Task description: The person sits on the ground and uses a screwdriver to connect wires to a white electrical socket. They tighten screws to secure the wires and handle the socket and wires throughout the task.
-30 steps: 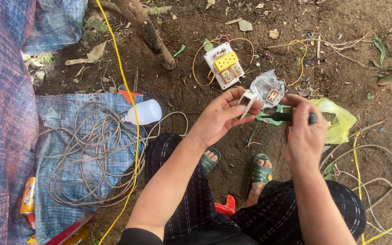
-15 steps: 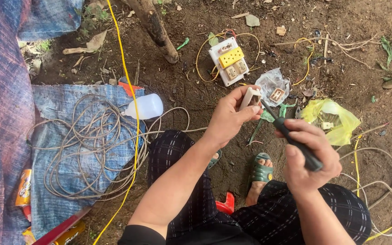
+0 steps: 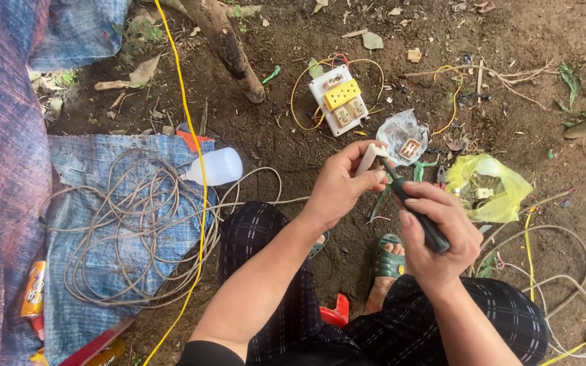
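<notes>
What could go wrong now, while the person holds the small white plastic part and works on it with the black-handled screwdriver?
1. The black-handled screwdriver in the right hand points toward the left hand, which pinches the small white plastic part; a slip might jab a finger.
2. The part is held over bare brown soil; a loosened screw may drop and get lost.
3. The grey tangled cable lies beside the legs and could snag a foot.

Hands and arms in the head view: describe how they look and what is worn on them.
Both forearms are bare to past the elbow, with no gloves, rings, watch or bracelet visible on the left hand or right hand. A dark sleeve edge shows at the left upper arm.
</notes>
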